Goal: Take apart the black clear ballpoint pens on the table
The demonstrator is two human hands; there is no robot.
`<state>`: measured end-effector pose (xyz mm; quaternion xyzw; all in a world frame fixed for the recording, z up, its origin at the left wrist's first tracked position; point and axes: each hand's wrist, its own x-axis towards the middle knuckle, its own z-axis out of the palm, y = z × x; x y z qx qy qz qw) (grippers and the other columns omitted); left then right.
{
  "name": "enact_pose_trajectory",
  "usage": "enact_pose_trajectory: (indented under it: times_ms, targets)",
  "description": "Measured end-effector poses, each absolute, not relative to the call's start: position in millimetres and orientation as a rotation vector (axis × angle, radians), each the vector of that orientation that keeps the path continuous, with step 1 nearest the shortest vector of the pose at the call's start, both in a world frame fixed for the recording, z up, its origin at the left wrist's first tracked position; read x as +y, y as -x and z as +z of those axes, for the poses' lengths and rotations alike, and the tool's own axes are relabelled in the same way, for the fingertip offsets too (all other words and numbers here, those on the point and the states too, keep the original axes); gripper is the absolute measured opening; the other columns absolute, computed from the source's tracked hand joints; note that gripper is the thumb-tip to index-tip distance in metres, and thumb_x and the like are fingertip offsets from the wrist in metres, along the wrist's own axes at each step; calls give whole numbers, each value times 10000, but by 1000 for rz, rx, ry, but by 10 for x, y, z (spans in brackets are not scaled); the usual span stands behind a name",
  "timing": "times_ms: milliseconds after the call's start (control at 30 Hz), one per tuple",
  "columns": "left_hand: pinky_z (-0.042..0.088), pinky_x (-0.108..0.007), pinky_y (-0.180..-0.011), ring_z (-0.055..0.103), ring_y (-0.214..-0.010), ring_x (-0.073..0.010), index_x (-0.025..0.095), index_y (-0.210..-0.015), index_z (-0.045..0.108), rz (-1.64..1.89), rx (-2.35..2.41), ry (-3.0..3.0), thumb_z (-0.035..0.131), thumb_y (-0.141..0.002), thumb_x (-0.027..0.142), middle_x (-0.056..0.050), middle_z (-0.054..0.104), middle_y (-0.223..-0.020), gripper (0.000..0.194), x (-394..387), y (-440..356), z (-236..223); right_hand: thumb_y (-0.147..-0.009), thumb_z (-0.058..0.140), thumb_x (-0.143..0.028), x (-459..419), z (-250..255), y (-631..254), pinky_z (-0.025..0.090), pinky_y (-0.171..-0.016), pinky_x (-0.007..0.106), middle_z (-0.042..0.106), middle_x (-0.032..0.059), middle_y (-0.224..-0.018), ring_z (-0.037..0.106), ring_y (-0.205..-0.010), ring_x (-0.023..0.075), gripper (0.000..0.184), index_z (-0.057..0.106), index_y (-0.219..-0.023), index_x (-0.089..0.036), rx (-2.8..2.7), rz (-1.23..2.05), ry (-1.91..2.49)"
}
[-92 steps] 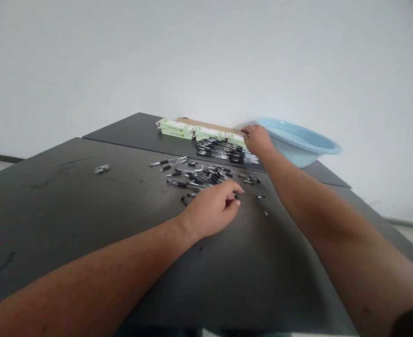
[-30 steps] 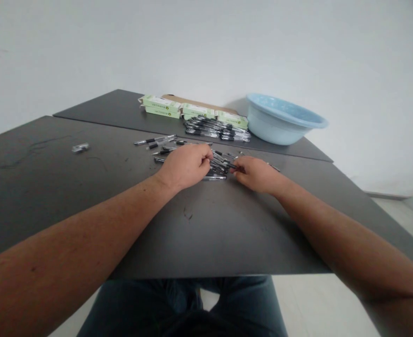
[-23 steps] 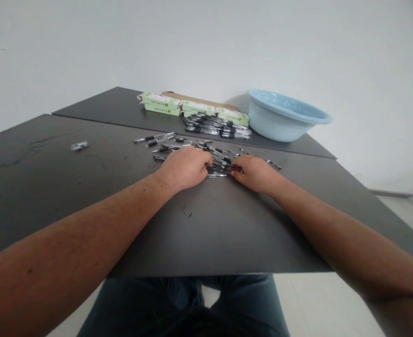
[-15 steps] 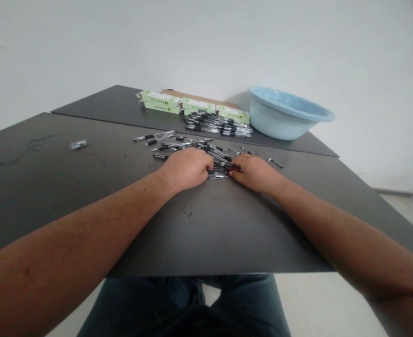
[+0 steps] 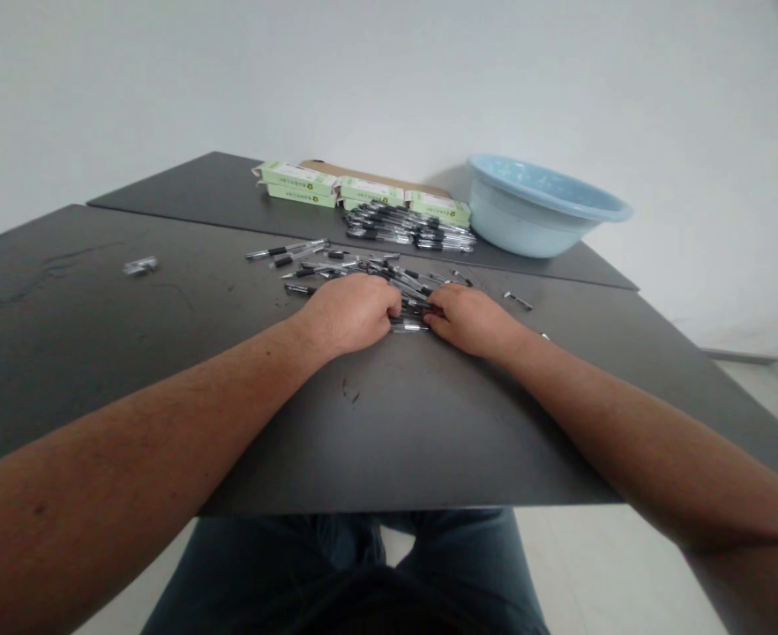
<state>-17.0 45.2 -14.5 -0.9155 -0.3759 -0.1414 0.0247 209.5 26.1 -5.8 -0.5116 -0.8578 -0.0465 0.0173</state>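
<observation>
A loose heap of clear pens and pen parts with black grips (image 5: 407, 279) lies on the dark table. At the heap's near left side is my left hand (image 5: 350, 310), fingers curled closed and mostly hidden; what they hold cannot be made out. My right hand (image 5: 472, 319) is at the right side of the heap, its thumb and fingers closed on a pen, partly covered by the fingers. Between the hands, a clear pen piece (image 5: 408, 326) rests on the tabletop. More pens (image 5: 289, 250) lie beyond my left hand.
Behind the heap, a stack of pens (image 5: 402, 227) lies before several light green boxes (image 5: 300, 183). A light blue basin (image 5: 527, 216) stands at the back right. Small clear pieces (image 5: 141, 265) sit at left, and a small pen part (image 5: 518, 301) at right. A seam crosses the table.
The view has shifted slightly. My right hand has moved a little toward the left hand, and a small light piece now shows beside my right wrist. My left hand looks nearly unchanged.
</observation>
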Motion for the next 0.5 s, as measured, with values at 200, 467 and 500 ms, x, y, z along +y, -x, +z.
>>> enact_pose_trajectory:
  times_ms: [200,467,500]
  targets:
    - [533,-374,-883,687,-992,-255,244,-971,753,-456,-1172,2834,511,-833,182,-45,740,-998,286,433,166,-128,-992,544,-296,261,-67,-2118,459,-869,324,713,132,-1084,652,-1011,251,194,687,-1011,-168,-2666,-115,1637]
    - [508,-397,-914,650,-1018,-261,181,-1008,700,-906,-1146,2670,480,-859,123,-82,721,-1012,272,401,196,-34,-980,536,-281,218,90,-2316,444,-793,341,702,119,-1000,635,-917,256,166,662,-966,-174,-2599,-138,1624]
    - [499,-409,-932,645,-1031,-265,177,-1033,698,-974,-1143,2640,472,-875,122,-86,724,-1038,281,390,201,-17,-976,539,-276,200,130,-2344,437,-776,340,699,115,-974,630,-895,254,158,656,-940,-177,-2598,-145,1609]
